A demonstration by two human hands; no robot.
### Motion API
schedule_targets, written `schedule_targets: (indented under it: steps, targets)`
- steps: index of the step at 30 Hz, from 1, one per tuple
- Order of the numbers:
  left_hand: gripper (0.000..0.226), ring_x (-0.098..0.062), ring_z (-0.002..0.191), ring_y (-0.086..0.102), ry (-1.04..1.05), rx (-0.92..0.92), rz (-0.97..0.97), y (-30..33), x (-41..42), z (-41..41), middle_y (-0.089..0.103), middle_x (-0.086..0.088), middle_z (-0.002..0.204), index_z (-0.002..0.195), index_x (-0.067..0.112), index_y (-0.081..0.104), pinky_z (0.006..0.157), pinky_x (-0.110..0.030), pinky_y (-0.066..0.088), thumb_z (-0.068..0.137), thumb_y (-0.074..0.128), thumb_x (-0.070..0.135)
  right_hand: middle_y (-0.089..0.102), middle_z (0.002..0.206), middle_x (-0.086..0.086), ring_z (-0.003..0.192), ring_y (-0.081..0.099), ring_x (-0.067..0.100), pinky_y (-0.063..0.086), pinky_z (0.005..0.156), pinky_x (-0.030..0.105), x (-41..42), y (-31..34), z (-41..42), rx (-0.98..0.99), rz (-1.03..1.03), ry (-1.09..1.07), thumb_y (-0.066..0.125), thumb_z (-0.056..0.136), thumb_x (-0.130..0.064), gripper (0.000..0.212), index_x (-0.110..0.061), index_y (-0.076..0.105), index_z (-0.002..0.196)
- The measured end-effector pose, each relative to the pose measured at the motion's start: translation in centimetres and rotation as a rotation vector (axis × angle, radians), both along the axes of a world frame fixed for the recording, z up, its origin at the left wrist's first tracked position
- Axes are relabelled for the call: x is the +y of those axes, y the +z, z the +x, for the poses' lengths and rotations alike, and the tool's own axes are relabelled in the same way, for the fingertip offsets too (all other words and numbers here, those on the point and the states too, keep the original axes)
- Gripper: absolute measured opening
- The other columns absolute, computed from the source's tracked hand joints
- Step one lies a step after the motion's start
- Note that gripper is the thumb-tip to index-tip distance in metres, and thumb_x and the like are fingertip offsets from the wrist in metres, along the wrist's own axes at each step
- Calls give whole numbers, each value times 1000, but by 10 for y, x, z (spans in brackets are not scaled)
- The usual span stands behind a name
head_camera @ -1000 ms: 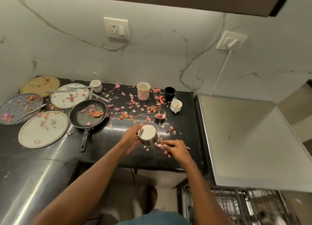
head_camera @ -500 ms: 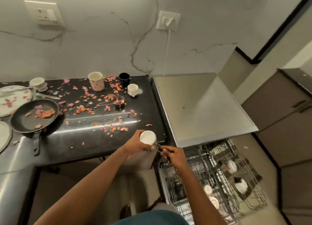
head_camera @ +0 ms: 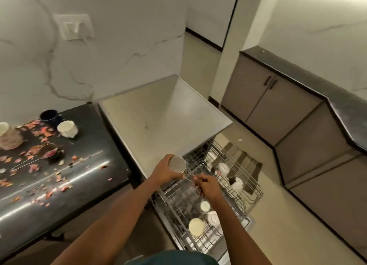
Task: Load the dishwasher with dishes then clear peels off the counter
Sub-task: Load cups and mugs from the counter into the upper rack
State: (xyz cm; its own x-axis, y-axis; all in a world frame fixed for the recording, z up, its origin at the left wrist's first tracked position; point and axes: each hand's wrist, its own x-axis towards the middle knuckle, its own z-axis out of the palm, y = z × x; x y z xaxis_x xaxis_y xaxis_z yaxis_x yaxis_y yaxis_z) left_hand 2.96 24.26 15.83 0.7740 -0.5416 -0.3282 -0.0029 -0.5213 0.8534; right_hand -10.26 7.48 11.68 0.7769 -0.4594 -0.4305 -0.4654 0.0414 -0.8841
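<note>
Steel cup [head_camera: 177, 164], gripped in left hand [head_camera: 163, 172]

We turned right, away from black counter [head_camera: 83, 165]. Our hands carried small round steel cup with thin handle [head_camera: 177, 164] from counter to over open wire dishwasher rack [head_camera: 228, 187].

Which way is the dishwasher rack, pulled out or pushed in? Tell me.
Pulled out: the dishwasher rack projects past the steel top, cups visible inside.

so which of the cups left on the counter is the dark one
The dark blue cup at the back of the counter, by the wall. The white cup stands just in front of it, and the pale patterned cup is at the left edge.
</note>
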Motion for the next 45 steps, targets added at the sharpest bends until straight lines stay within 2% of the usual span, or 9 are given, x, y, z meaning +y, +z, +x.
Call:
schedule_targets:
  steps: [6,11,18,25,29,34,39,41,45]
  targets:
    - [85,-15,107,61,-164,15,50,-16,-61,-26,61,6,124,132,28,54,64,-11,47,59,95,45,72,68,11,46,50,6,41,49,24,-50,-16,-55,34,-64,-142,70,96,-12,16,-3,80,86]
    - [80,-15,108,57,-307,66,121,-25,-89,-49,56,9,118,130,30,46,68,-9,43,65,94,33,71,64,9,48,55,4,42,51,17,-57,-31,-96,32,-51,-268,71,94,-10,21,-2,79,76]
    - [73,-13,103,59,-481,76,262,-48,-101,-52,59,6,114,126,30,49,65,-11,43,67,92,33,71,70,19,47,49,14,42,49,26,-43,-64,-114,133,101,-370,70,96,-9,16,-5,80,84]
    - [94,-19,118,53,-601,5,423,-74,-114,-25,48,-1,133,142,17,42,98,-34,50,64,90,40,71,70,14,54,53,20,49,54,30,-40,-86,-95,225,255,-443,64,98,1,20,-6,76,84]
    - [85,-22,117,55,-633,-28,458,-91,-131,-4,51,-2,129,135,17,48,98,-36,50,65,88,42,71,68,13,57,59,21,53,53,29,-45,-104,-73,289,303,-546,66,95,3,14,-1,75,86]
    - [80,-23,122,54,-688,-13,441,-117,-157,23,50,-6,135,143,27,46,104,-38,49,73,85,28,69,70,16,57,63,20,58,56,29,-53,-126,-38,292,396,-775,67,92,10,10,3,74,91]
    - [88,-27,127,52,-647,17,491,-154,-196,50,38,-10,144,150,22,43,106,-27,42,74,87,17,69,76,15,65,65,24,62,61,33,-79,-153,-1,286,549,-1020,63,91,16,15,3,71,90]
    - [86,-28,131,47,-617,40,528,-171,-210,62,28,-10,149,150,19,43,107,-21,33,76,85,10,66,79,17,66,64,24,61,63,33,-91,-164,13,271,605,-1047,61,91,17,14,6,69,94]
    - [79,-30,131,44,-536,58,582,-210,-232,79,30,-9,143,143,20,50,99,-21,37,74,86,5,66,83,18,72,66,24,62,71,32,-112,-194,35,303,617,-1041,60,92,17,15,5,67,97]
